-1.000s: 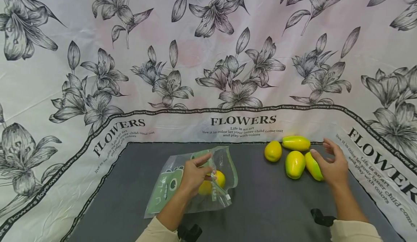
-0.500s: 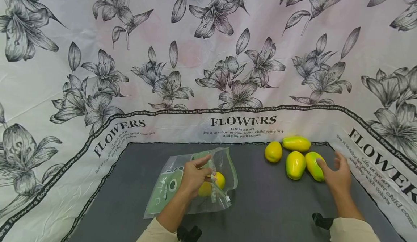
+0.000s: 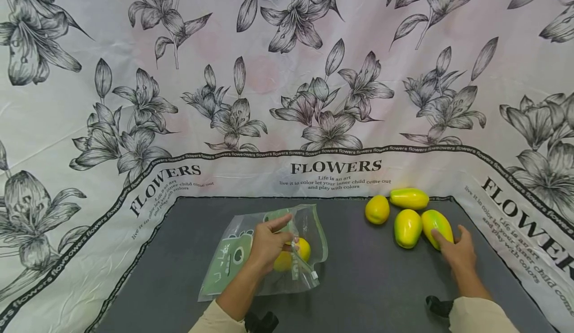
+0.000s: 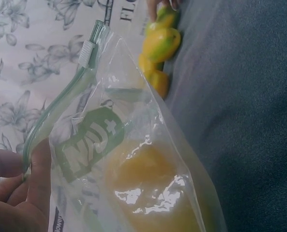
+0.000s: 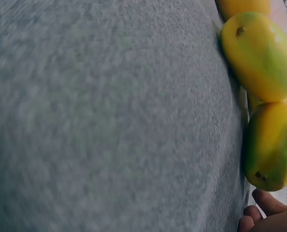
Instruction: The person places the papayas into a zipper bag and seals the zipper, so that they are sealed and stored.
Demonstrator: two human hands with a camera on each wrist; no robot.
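Note:
My left hand [image 3: 268,246] pinches the rim of a clear zip bag [image 3: 224,265] with a green cartoon print. In the left wrist view, thumb and fingers hold the green zip strip [image 4: 51,108], with its white slider [image 4: 86,53] farther along. Yellow fruit [image 4: 145,188] shows through the plastic. At the right, my right hand [image 3: 462,255] is spread at the near end of a yellow-green mango [image 3: 435,222], thumb overlapping it in the head view. The right wrist view has the fingers [image 5: 269,203] right by this mango's lower end.
Beside that mango lie another plump mango [image 3: 407,228], a rounder yellow one [image 3: 377,210] and a long one [image 3: 409,198] at the back. The grey tabletop [image 3: 354,278] meets a floral cloth [image 3: 251,181] behind and at both sides.
My right hand first drew back slightly to the right of the mango, then came in to its near right end. The left hand and bag have barely moved.

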